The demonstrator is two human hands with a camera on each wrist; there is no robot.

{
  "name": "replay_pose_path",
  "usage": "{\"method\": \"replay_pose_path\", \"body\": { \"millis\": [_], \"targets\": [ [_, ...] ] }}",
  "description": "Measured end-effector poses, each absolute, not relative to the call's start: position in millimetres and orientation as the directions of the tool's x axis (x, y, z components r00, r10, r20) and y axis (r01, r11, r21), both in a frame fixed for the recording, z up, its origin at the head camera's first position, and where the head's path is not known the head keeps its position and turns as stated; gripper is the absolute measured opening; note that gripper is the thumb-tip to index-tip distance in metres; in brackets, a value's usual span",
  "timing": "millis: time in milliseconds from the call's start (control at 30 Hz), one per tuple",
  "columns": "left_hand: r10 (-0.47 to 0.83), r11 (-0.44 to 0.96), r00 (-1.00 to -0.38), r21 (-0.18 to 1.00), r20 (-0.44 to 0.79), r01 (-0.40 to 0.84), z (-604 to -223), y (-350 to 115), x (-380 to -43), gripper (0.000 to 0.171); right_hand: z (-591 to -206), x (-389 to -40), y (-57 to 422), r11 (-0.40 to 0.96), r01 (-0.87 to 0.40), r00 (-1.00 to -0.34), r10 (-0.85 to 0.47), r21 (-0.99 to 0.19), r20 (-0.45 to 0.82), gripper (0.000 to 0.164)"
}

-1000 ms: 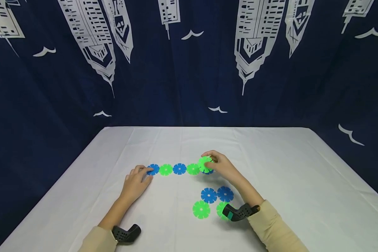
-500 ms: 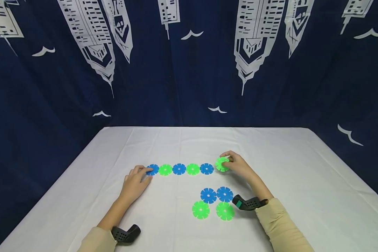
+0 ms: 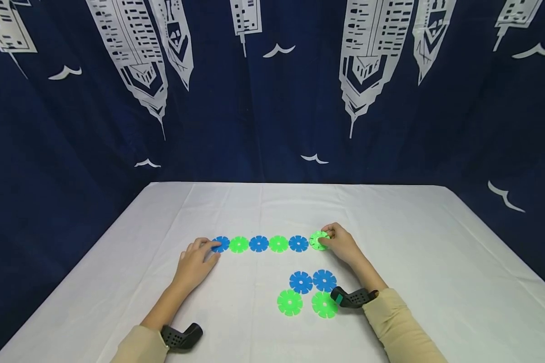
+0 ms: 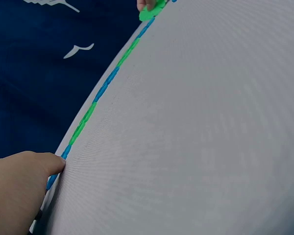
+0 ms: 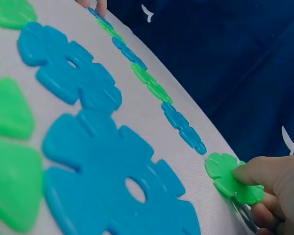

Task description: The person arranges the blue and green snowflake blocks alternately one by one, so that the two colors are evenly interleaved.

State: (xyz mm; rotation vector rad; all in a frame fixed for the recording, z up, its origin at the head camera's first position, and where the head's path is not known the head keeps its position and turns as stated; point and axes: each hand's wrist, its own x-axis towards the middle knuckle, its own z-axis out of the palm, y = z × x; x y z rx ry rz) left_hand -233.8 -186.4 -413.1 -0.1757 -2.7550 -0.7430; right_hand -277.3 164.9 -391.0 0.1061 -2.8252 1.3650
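Observation:
A row of notched plastic building discs lies on the white table, blue and green by turns. My left hand rests at the row's left end, its fingertips on the end blue disc. At the right end my right hand pinches a green disc between thumb and fingers. That disc tilts up in the right wrist view, right beside the last blue disc of the row. Between the ends lie a green disc, a blue disc and another green disc.
Nearer to me, two blue discs lie side by side, with two green discs in front of them. My right wrist camera partly overlaps one green disc. A dark blue curtain hangs behind the table.
My right hand has carried the green disc rightward from above the last blue disc, then lowered it beside the row's end. The left hand has stayed in place.

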Motion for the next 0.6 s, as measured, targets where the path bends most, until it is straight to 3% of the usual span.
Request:
{"method": "replay_pose_path", "body": {
  "millis": [600],
  "targets": [
    [0.042,0.859,-0.956,0.479,0.289,0.182,-412.6,-184.9,-231.1,0.032,-394.7,-273.0,162.1,0.726,-0.072,-0.994,0.006,-0.684,0.111,0.023]
  ]
}}
